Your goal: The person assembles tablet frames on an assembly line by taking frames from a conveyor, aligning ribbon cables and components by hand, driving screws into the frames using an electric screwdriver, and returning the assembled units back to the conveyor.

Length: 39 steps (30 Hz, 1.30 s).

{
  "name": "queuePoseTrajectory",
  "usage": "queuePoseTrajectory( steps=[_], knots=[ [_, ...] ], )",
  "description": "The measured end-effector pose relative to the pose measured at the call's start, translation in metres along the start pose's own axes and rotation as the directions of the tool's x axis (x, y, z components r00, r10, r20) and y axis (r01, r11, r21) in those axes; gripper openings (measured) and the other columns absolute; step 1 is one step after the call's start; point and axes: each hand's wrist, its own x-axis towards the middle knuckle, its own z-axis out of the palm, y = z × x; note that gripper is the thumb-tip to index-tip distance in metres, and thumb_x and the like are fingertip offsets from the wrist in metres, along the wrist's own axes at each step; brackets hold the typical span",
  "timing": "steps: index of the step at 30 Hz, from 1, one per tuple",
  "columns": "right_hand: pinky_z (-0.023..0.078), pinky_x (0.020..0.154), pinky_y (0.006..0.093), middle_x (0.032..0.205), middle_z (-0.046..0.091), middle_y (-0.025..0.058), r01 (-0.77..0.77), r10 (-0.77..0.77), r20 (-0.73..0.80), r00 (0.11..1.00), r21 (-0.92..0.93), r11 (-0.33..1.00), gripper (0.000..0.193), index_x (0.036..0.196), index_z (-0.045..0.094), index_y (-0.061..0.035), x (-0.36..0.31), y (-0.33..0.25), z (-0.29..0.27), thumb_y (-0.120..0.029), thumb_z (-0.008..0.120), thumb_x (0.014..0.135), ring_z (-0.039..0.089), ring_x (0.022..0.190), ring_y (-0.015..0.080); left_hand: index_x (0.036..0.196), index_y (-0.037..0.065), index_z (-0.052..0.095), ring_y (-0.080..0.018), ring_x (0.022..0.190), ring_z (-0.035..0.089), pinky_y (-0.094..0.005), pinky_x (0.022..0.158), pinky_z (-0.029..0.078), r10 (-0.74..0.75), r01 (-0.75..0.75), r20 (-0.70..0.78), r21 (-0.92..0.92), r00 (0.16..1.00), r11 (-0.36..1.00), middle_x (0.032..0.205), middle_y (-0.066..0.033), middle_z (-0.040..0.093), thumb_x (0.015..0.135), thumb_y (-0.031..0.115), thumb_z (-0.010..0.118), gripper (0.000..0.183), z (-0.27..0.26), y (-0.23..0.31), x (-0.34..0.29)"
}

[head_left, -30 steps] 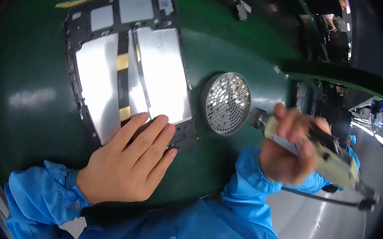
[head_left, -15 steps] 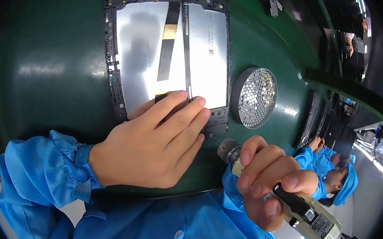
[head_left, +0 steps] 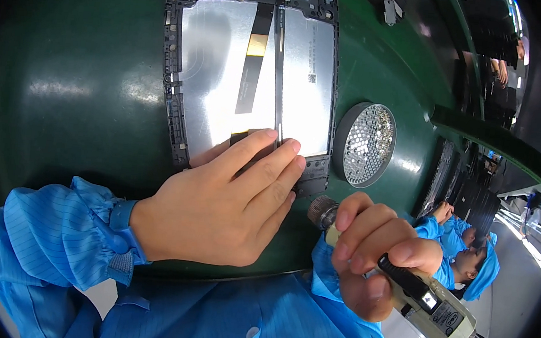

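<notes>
A tablet frame (head_left: 313, 185) with a silvery metal back plate (head_left: 207, 80) lies on the green bench. A black flat cable (head_left: 249, 87) with a gold band and a thin dark cable (head_left: 279, 80) run down the plate. My left hand (head_left: 219, 203) rests over the frame's near end, palm down, fingers stretched out and hiding the lower parts of the cables. My right hand (head_left: 376, 249) is wrapped round a beige electric screwdriver (head_left: 441, 313) with a black lever. Its knurled nose (head_left: 323, 211) points at the frame's near right corner; the bit tip is hard to make out.
A round grey dish (head_left: 366, 145) full of small shiny screws stands right of the frame. A green bar (head_left: 492, 134) crosses at the right. Farther right a co-worker in blue (head_left: 462, 253) sits by dark panels. Metal parts (head_left: 390, 12) lie at the far right.
The tablet frame and my left hand sit slightly farther right in the picture. The screw dish also appears shifted a little right. My right hand keeps its grip on the screwdriver, nearly still.
</notes>
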Motion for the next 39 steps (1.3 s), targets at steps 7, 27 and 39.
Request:
queuePoseTrajectory(
  steps=[7, 27, 39],
  knots=[
    [0.049, 0.062, 0.0437, 0.065, 0.056, 0.0107, 0.011, -0.011, 0.041, 0.999, 0.002, 1.000, 0.028, 0.105, 0.050, -0.0010, 0.002, 0.003, 0.001, -0.004, 0.062, 0.080, 0.057, 0.058, 0.0230, 0.084, 0.002, 0.072, -0.0336, 0.111, 0.058, -0.0466, 0.095, 0.045, -0.012, 0.012, 0.002, -0.011, 1.000, 1.000, 0.109, -0.0207, 0.064, 0.076, 0.010, 0.068, 0.012, -0.001, 0.000, -0.001],
    [0.045, 0.067, 0.0416, 0.069, 0.054, 0.0094, 0.109, -0.109, -0.149, 0.983, -0.009, 0.994, 0.036, 0.112, 0.050, -0.0041, -0.019, -0.002, -0.078, -0.016, 0.064, 0.081, 0.054, 0.062, 0.0216, 0.089, 0.001, 0.068, -0.0335, 0.107, 0.055, -0.0461, 0.091, 0.045, -0.087, 0.094, 0.066, -0.108, 0.994, 0.990, 0.109, -0.0172, 0.057, 0.066, 0.004, 0.075, 0.024, -0.003, 0.003, 0.018],
    [0.046, 0.066, 0.0411, 0.070, 0.055, 0.0078, 0.100, -0.090, -0.204, 0.975, 0.042, 0.994, 0.037, 0.113, 0.050, -0.0033, -0.028, 0.001, -0.094, -0.012, 0.065, 0.081, 0.055, 0.063, 0.0209, 0.081, 0.003, 0.065, -0.0358, 0.110, 0.055, -0.0493, 0.090, 0.046, -0.061, 0.074, 0.126, -0.100, 0.990, 0.992, 0.111, -0.0173, 0.057, 0.065, 0.007, 0.079, 0.022, -0.009, 0.003, 0.023]
  ],
)
